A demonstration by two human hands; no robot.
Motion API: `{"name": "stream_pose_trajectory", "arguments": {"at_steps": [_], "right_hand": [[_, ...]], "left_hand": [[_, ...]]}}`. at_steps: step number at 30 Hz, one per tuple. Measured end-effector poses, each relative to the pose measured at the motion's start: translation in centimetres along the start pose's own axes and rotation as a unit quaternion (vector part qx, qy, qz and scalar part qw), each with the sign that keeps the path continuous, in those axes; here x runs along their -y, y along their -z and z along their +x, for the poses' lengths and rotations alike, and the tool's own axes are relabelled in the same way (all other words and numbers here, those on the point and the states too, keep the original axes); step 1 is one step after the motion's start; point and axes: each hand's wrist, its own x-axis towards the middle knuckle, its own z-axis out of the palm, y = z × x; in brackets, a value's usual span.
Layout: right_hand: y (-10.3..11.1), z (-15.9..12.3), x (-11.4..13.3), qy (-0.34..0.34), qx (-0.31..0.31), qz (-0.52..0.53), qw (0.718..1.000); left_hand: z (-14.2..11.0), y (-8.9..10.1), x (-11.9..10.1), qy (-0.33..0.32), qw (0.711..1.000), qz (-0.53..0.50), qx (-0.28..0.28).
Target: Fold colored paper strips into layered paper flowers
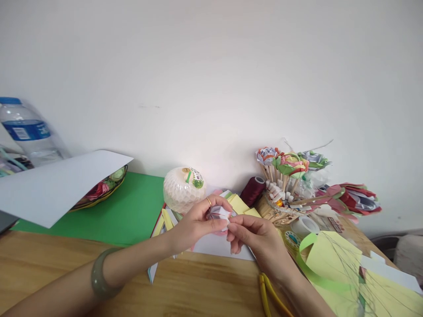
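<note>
My left hand [203, 219] is closed around a small folded paper flower [218, 213], pale lilac with some pink beneath it. A ring and a green bangle [103, 274] are worn on that hand and wrist. From the right, my right hand [253, 233] pinches at the flower's edge, its fingertips touching my left thumb area; what exactly lies between those fingertips is too small to make out. Under both hands lie a white paper sheet [211, 247] and yellow paper pieces [238, 204].
A foam-netted fruit [183, 189] and a maroon thread spool [253, 191] stand behind. Right of them, a basket [276, 213] holds paper flowers on sticks. Yellow-handled pliers or scissors [269, 293], tape [306, 225] and thin wires over yellow paper [333, 255] lie rightward. A water bottle [31, 132] stands left.
</note>
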Motion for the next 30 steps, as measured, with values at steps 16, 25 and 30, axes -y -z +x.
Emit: {"name": "stream_pose_trajectory", "arguments": {"at_steps": [16, 25, 30], "right_hand": [[-0.13, -0.39, 0.38, 0.009, -0.014, -0.049, 0.999], [-0.04, -0.36, 0.16, 0.028, -0.019, -0.081, 0.996], [-0.11, -0.36, 0.23, 0.035, -0.022, -0.106, 0.994]], "left_hand": [[0.08, 0.15, 0.30, -0.033, 0.996, 0.080, -0.008], [0.15, 0.08, 0.36, -0.029, 0.996, 0.079, -0.013], [0.18, 0.06, 0.47, -0.035, 0.995, 0.088, -0.022]]}}
